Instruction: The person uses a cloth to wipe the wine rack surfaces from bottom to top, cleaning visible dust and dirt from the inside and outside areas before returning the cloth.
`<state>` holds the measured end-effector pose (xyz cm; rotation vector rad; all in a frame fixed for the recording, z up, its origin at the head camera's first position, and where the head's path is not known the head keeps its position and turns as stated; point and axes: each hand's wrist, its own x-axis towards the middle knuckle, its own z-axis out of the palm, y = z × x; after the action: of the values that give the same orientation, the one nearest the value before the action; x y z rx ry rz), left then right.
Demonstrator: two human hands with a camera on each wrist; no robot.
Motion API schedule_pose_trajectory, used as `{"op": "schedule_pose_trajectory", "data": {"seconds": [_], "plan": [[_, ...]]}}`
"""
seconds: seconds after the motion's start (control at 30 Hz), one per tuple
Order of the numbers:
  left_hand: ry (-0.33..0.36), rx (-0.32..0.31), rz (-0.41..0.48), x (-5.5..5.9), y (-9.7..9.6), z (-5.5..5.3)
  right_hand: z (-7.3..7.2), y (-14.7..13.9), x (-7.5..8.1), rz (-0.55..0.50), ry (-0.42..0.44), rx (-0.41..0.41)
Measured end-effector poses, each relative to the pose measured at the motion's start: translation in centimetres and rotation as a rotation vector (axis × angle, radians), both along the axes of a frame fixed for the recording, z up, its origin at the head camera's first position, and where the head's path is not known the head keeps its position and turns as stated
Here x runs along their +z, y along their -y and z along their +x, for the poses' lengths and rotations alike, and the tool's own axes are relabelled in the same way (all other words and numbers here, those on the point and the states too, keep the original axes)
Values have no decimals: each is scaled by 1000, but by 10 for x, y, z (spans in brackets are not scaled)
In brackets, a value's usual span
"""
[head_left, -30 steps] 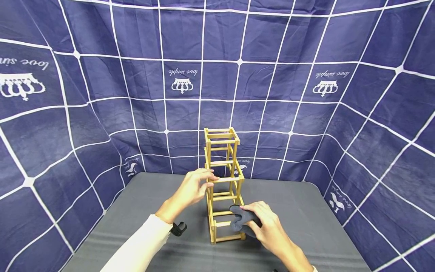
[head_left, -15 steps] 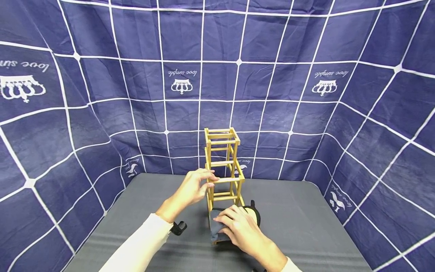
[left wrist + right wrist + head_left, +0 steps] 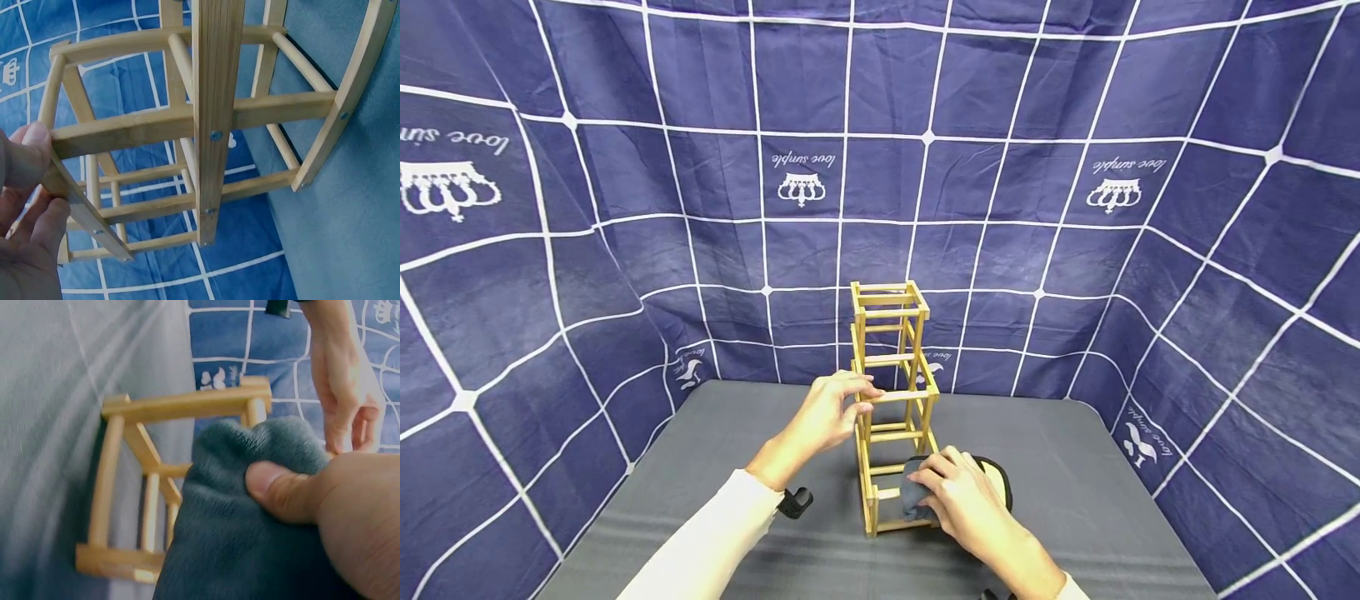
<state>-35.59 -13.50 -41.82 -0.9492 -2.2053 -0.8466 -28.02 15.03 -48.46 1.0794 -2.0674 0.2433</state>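
Note:
A stepped, light wooden rack [image 3: 887, 361] of slim bars stands on the grey surface. My left hand [image 3: 822, 417] holds its middle tier at the left front corner. In the left wrist view, the thumb lies on the front rail [image 3: 125, 130] and the fingers are curled below it. My right hand [image 3: 958, 493] grips a bunched cleaning cloth [image 3: 913, 490], grey-blue on one side and yellow with a black edge on the other. The cloth is at the right end of the rack's lowest front tier and hides that corner. In the right wrist view, the thumb presses into the fleecy cloth [image 3: 231, 519].
Behind and on both sides hangs a dark blue curtain [image 3: 880, 183] with white grid lines. Grey covering [image 3: 1045, 483] spreads around the rack. A black strap [image 3: 795, 502] shows below the left wrist.
My right hand swept the cloth leftward across the lowest front tier, then back to the right, uncovering the tier's left part. The left hand and the rack have kept their places.

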Motion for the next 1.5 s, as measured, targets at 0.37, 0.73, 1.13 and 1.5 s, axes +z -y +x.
{"op": "schedule_pose_trajectory", "data": {"seconds": [0.37, 0.73, 1.13, 1.5], "plan": [[9, 8, -25, -2, -6, -13, -7, 20, -17, -53, -35, 13], [35, 23, -6, 1, -13, -30, -26, 6, -25, -165, 73, 16], [50, 48, 12, 1, -13, -34, -23, -5, -52, -132, -7, 267], [102, 64, 5, 5, -12, -29, -25, 22, -77, -128, 191, 136]]}}
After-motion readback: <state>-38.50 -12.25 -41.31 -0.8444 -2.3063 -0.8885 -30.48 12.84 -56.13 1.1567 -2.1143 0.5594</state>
